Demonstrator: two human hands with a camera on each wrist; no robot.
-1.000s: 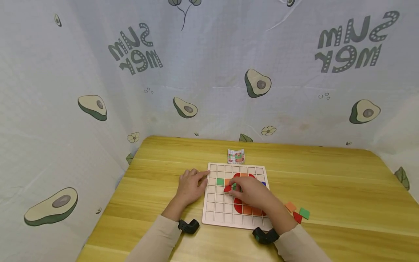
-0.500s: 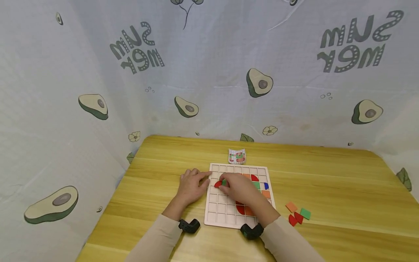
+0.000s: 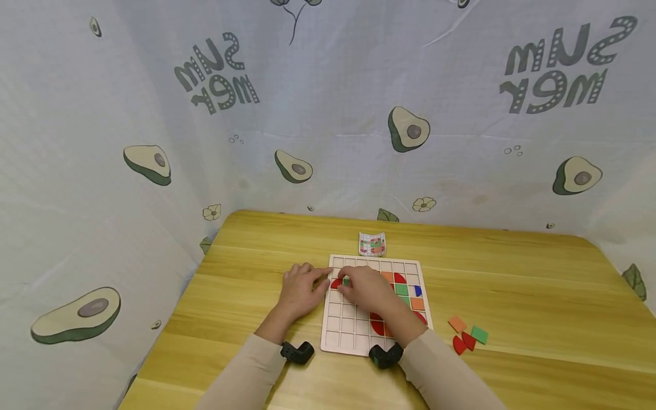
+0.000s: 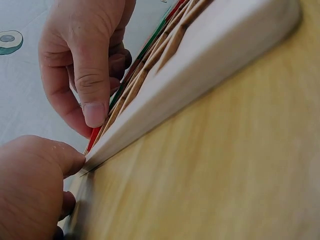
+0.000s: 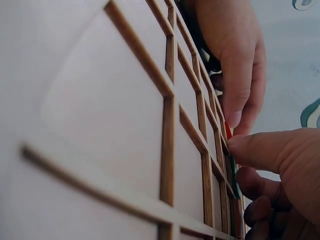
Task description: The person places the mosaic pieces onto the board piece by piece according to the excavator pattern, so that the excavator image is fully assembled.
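Observation:
A wooden grid board point(image 3: 347, 341) lies on the table with red, orange, green and blue flat pieces in its cells. My right hand point(image 3: 368, 289) pinches a red quarter-circle tile point(image 3: 336, 283) between thumb and index finger, at the board's leftmost column. In the right wrist view, the thumb touches that tile's edge. Just right of it a green square tile point(image 3: 346, 282) is partly covered by the fingers. My left hand point(image 3: 301, 288) rests beside the board's left edge, its index finger extended onto the upper corner; the left wrist view shows a fingertip of this hand point(image 4: 32, 182) against the rim.
Behind the board stands a small curled pattern card point(image 3: 372, 245). To the right lie loose tiles: an orange square point(image 3: 457, 324), a green square point(image 3: 479, 334) and two red quarter-circles point(image 3: 459, 345). A printed curtain point(image 3: 353, 188) hangs beyond the table's back edge.
My right hand has carried the red tile leftward and slightly up across the board to the left column. The left hand has stayed at the board's edge.

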